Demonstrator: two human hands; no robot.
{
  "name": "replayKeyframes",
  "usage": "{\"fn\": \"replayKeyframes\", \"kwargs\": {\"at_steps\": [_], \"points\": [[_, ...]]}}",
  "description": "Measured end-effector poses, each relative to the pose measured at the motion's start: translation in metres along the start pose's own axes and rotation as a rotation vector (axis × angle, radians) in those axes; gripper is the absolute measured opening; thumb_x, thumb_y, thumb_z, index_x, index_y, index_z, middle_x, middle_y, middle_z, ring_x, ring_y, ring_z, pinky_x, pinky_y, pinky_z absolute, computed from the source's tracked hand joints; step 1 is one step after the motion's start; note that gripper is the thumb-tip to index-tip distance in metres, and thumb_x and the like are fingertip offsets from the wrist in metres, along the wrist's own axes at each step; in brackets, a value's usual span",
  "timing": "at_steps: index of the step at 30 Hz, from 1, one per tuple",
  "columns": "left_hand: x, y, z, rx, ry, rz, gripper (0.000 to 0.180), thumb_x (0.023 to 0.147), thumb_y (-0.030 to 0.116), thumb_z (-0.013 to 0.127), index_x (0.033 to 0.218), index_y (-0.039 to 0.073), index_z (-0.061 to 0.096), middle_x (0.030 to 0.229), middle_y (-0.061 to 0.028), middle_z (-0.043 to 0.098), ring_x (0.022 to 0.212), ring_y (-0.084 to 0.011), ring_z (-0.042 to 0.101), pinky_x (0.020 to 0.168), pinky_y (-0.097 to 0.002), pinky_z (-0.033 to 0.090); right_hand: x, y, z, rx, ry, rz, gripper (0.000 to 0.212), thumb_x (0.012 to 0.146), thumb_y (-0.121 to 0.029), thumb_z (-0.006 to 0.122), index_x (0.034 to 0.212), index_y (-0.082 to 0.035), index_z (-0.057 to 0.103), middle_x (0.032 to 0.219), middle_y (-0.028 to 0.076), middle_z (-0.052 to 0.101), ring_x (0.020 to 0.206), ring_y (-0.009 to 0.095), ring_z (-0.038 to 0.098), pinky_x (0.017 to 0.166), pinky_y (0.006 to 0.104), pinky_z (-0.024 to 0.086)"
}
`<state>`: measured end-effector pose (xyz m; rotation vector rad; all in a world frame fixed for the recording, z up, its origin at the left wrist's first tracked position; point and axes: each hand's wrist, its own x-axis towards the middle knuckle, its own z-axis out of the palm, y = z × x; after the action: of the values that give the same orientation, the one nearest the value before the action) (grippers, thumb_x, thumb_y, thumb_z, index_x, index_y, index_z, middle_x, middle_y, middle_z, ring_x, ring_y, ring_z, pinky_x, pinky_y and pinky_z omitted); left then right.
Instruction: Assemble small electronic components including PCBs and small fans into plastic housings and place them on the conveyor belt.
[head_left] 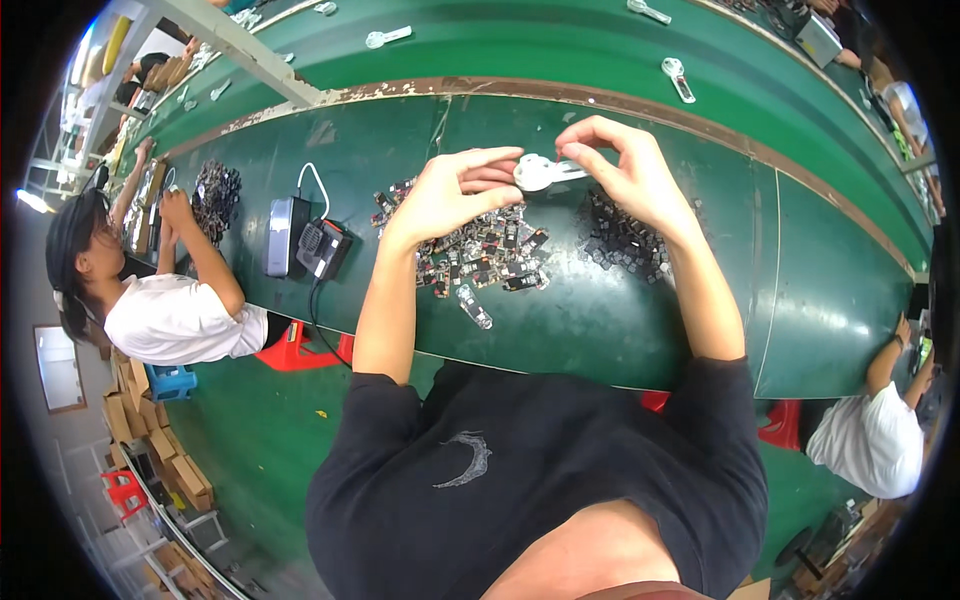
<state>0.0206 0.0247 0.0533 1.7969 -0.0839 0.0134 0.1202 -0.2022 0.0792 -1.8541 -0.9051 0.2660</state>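
A white plastic housing [535,174] with a rounded head and a narrow handle is held up over the green bench. My left hand [455,192] grips its rounded end between thumb and fingers. At the handle side, my right hand [632,172] has thumb and forefinger pinched together; a tiny reddish bit shows at the tips, too small to name. Beneath my left hand spreads a heap of small circuit boards [480,250]. Small black parts [615,235] are piled below my right hand. A clear-and-grey elongated piece [474,307] lies nearer to me.
Left of the boards stand a dark power bank [287,237] and a black boxy device [325,248] with cables. Beyond a raised ledge, a green conveyor belt [520,55] carries several white housings. One co-worker [175,310] sits at left, another [870,440] at right.
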Motion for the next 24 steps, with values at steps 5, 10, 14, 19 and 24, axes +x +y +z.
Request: {"fn": "replayKeyframes", "kwargs": {"at_steps": [5, 10, 14, 19, 24], "points": [[0.014, -0.022, 0.008, 0.902, 0.236, -0.059, 0.039, 0.075, 0.033, 0.075, 0.099, 0.003, 0.069, 0.089, -0.0113, 0.067, 0.088, -0.0294, 0.063, 0.081, -0.0407, 0.049, -0.012, 0.005, -0.002, 0.369, 0.034, 0.018, 0.022, 0.086, -0.008, 0.067, 0.106, 0.0, 0.063, 0.093, 0.006, 0.067, 0.09, 0.011, 0.061, 0.084, 0.0262, 0.048], [0.027, -0.028, 0.006, 0.753, 0.188, -0.224, 0.033, 0.072, 0.023, 0.078, 0.098, 0.005, 0.069, 0.081, -0.0072, 0.067, 0.077, -0.0268, 0.066, 0.075, -0.0379, 0.052, -0.018, 0.002, -0.002, 0.693, 0.008, 0.134, 0.021, 0.086, -0.012, 0.069, 0.102, 0.001, 0.063, 0.095, 0.006, 0.067, 0.092, 0.011, 0.063, 0.084, 0.0261, 0.049], [0.025, -0.028, 0.0, 0.583, 0.2, -0.134, 0.021, 0.074, 0.014, 0.076, 0.093, 0.005, 0.072, 0.081, -0.0073, 0.067, 0.072, -0.0174, 0.065, 0.07, -0.029, 0.051, -0.022, -0.004, -0.002, 0.671, 0.01, 0.134, 0.021, 0.087, -0.013, 0.068, 0.103, 0.001, 0.063, 0.095, 0.006, 0.067, 0.092, 0.012, 0.063, 0.084, 0.026, 0.05], [0.009, -0.007, 0.015, -0.391, 0.232, 0.013, 0.018, 0.088, 0.011, 0.066, 0.104, 0.001, 0.065, 0.087, -0.0036, 0.064, 0.06, -0.0064, 0.05, 0.053, -0.0202, 0.04, -0.032, -0.011, -0.001, 0.54, 0.058, 0.126, 0.021, 0.089, -0.011, 0.064, 0.106, 0.002, 0.063, 0.093, 0.005, 0.067, 0.09, 0.011, 0.062, 0.082, 0.0255, 0.049], [-0.006, -0.023, 0.03, -1.057, -0.085, 0.075, 0.037, 0.092, 0.02, 0.063, 0.121, -0.001, 0.051, 0.102, -0.0079, 0.059, 0.077, -0.0144, 0.058, 0.062, -0.0238, 0.047, -0.036, -0.028, 0.011, 0.212, 0.144, 0.074, 0.019, 0.088, -0.009, 0.065, 0.105, -0.001, 0.063, 0.09, 0.003, 0.066, 0.083, 0.007, 0.06, 0.076, 0.0236, 0.048]]}}
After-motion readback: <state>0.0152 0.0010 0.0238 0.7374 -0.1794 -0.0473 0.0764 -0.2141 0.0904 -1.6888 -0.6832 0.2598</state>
